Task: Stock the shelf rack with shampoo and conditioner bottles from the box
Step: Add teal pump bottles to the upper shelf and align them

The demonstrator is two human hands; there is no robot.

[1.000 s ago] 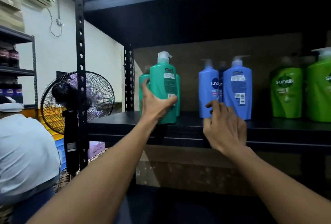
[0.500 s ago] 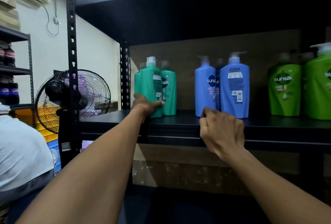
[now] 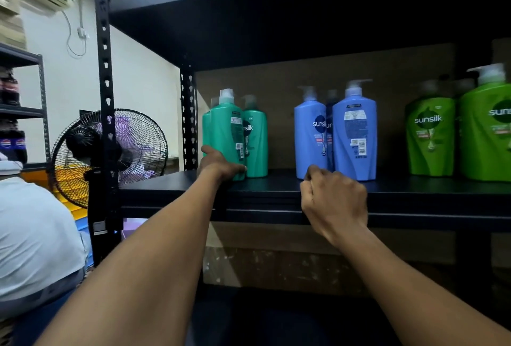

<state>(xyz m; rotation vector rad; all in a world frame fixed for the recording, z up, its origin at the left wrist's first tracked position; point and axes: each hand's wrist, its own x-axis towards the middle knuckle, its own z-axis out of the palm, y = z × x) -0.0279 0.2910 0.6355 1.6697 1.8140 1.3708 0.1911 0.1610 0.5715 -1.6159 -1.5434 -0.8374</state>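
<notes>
We have slid the teal plastic pump bottle (image 3: pixel 224 135) back beside the other teal bottles (image 3: pixel 255 138) on the black metal shelf (image 3: pixel 414 193). It stands upright, directly ahead of our left grip (image 3: pixel 221 166), which wraps its base. Our right grip (image 3: pixel 334 202), clenched on nothing, sits nearer the blue plastic pump bottles (image 3: pixel 355 130).

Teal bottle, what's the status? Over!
Left hand grips teal bottle low down. Right hand curled, empty, at shelf edge. Bottle upright, beside other teal bottles. Blue bottles stand clear.
</notes>
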